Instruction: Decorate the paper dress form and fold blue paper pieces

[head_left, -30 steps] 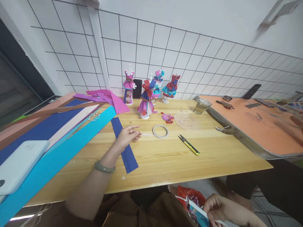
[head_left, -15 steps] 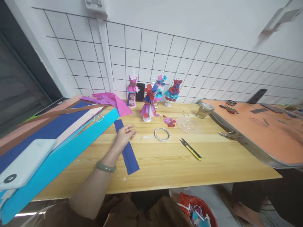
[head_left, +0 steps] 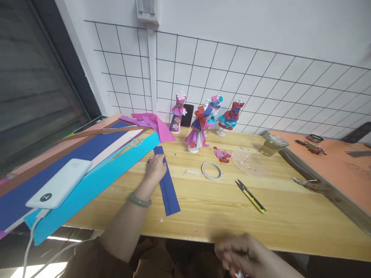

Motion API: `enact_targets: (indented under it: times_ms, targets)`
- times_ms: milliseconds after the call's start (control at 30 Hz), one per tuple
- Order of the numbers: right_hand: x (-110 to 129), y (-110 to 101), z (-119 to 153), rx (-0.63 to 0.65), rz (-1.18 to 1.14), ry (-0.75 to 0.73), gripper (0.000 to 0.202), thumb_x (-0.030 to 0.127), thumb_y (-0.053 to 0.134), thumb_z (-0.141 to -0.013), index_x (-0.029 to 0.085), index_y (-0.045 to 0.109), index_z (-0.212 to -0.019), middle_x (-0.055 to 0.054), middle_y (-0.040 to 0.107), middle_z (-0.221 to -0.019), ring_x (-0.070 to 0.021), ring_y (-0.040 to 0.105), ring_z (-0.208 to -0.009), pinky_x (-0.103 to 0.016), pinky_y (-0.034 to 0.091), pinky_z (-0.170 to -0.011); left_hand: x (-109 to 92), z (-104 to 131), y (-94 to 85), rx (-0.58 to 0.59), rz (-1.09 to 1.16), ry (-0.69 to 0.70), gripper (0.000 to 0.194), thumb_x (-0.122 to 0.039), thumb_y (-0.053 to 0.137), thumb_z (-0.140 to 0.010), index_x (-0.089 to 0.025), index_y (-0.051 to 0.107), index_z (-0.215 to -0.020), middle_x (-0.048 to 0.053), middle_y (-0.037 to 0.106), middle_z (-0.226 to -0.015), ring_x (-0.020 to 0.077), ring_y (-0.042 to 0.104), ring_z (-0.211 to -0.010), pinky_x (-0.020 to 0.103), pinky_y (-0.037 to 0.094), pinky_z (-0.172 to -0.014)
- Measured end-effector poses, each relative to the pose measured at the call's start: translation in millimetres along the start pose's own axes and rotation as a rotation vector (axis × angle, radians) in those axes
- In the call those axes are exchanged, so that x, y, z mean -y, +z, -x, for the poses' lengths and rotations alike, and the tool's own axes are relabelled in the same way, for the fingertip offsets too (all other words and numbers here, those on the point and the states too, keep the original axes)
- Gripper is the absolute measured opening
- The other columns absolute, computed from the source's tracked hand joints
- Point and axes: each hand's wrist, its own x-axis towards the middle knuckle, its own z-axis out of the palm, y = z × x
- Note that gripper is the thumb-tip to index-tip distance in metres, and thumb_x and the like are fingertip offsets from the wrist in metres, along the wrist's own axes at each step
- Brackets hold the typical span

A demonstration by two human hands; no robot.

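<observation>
Fingers [head_left: 160,157] over strip [head_left: 170,195] (long, blue).

Right hand [head_left: 246,253] back in view, left hand [head_left: 156,168] shifted leftward over blue strip [head_left: 170,195]

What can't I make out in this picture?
All in the head view:
- Right hand: fingers blurred; its grip is unclear.
- Blue strip: partly hidden by the left hand.
- White cable: far end cut off by the bottom edge.
- Tiny bits on the round mat: too small to identify.
</observation>
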Motion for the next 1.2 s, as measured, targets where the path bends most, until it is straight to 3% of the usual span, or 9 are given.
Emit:
enact_targets:
  times_ms: [67, 100, 200, 300, 400, 567, 733, 1000, 1200]
  targets:
    - [12.5, -15.9, -27.6, -0.123, 0.177, -0.099, 0.031, 0.032, 0.036, -0.087, 0.016, 0.062, -0.079, -0.004, 0.063, -0.072, -0.0137, 0.058, -0.066, -0.024, 0.046, -0.061, -0.1, 1.5, 1.1, 0.042, -0.033, 0.021, 0.037, -0.019, 0.050, -0.071, -0.017, 0.056, -0.108, 0.008, 0.056, -0.112, 0.0233, 0.045, -0.108, 0.035, 0.033, -0.094]
    - [14.3, -25.4, -42.9, -0.254, 0.289, -0.165, 0.029, 0.031, 0.037, -0.086, 0.016, 0.062, -0.081, -0.005, 0.063, -0.076, -0.0147, 0.058, -0.069, -0.026, 0.045, -0.064, 0.0, 2.1, 1.7, 0.060, -0.044, 0.028, 0.037, -0.021, 0.050, -0.072, -0.017, 0.056, -0.108, 0.008, 0.054, -0.115, 0.0234, 0.043, -0.111, 0.035, 0.031, -0.095]
    - [2.4, -53.7, -88.5, -0.579, 0.645, -0.268, 0.024, 0.026, 0.041, -0.083, 0.016, 0.059, -0.097, -0.010, 0.061, -0.097, -0.0203, 0.055, -0.087, -0.032, 0.042, -0.076, -0.2, 3.1, 2.7, 0.099, -0.058, 0.033, 0.040, -0.029, 0.052, -0.072, -0.017, 0.055, -0.110, 0.008, 0.048, -0.122, 0.0244, 0.035, -0.118, 0.036, 0.027, -0.098]
    - [-18.6, -71.2, -120.4, -0.654, 0.926, -0.189, 0.026, 0.022, 0.043, -0.082, 0.013, 0.057, -0.102, -0.012, 0.061, -0.097, -0.0236, 0.053, -0.089, -0.034, 0.040, -0.075, -1.8, 3.4, 2.2, 0.129, -0.062, 0.039, 0.044, -0.034, 0.054, -0.071, -0.018, 0.053, -0.113, 0.008, 0.046, -0.125, 0.0248, 0.032, -0.120, 0.037, 0.024, -0.099]
    - [-30.0, -75.9, -130.8, -0.599, 1.062, -0.162, 0.025, 0.020, 0.039, -0.084, 0.016, 0.055, -0.103, -0.010, 0.062, -0.090, -0.0214, 0.054, -0.084, -0.030, 0.038, -0.070, -4.6, 3.6, 1.8, 0.149, -0.075, 0.039, 0.043, -0.035, 0.054, -0.072, -0.018, 0.053, -0.112, 0.008, 0.046, -0.125, 0.0249, 0.030, -0.121, 0.038, 0.022, -0.099]
    - [-36.4, -78.3, -116.1, -0.536, 1.158, -0.279, 0.027, 0.019, 0.039, -0.084, 0.015, 0.051, -0.108, -0.009, 0.061, -0.089, -0.0201, 0.054, -0.084, -0.029, 0.036, -0.070, -7.3, 4.9, 4.2, 0.135, -0.082, 0.040, 0.038, -0.037, 0.052, -0.073, -0.021, 0.056, -0.108, 0.006, 0.045, -0.126, 0.0263, 0.029, -0.122, 0.042, 0.020, -0.098]
    - [-53.2, -93.8, -82.7, -0.632, 1.223, -0.339, 0.031, 0.019, 0.036, -0.085, 0.014, 0.049, -0.112, -0.012, 0.060, -0.095, -0.0209, 0.053, -0.086, -0.031, 0.036, -0.070, -6.9, 6.5, 6.3, 0.116, -0.065, 0.073, 0.037, -0.038, 0.053, -0.073, -0.021, 0.055, -0.106, 0.008, 0.045, -0.126, 0.0288, 0.029, -0.121, 0.047, 0.019, -0.097]
    - [-89.0, -111.6, -33.1, -0.724, 1.240, -0.207, 0.031, 0.024, 0.037, -0.084, 0.015, 0.049, -0.111, -0.011, 0.061, -0.093, -0.0208, 0.054, -0.086, -0.031, 0.038, -0.071, -8.9, 6.6, 5.2, 0.085, -0.042, 0.095, 0.049, -0.039, 0.046, -0.077, -0.017, 0.044, -0.120, 0.012, 0.043, -0.127, 0.0292, 0.029, -0.121, 0.045, 0.020, -0.098]
    - [-107.7, -114.3, -12.7, -0.760, 1.223, -0.080, 0.030, 0.025, 0.039, -0.082, 0.016, 0.050, -0.108, -0.011, 0.061, -0.094, -0.0217, 0.055, -0.084, -0.031, 0.040, -0.070, -8.3, 3.8, 3.1, 0.020, -0.057, 0.169, 0.043, -0.019, 0.045, -0.074, -0.015, 0.047, -0.117, 0.012, 0.047, -0.122, 0.0254, 0.038, -0.115, 0.038, 0.028, -0.097]
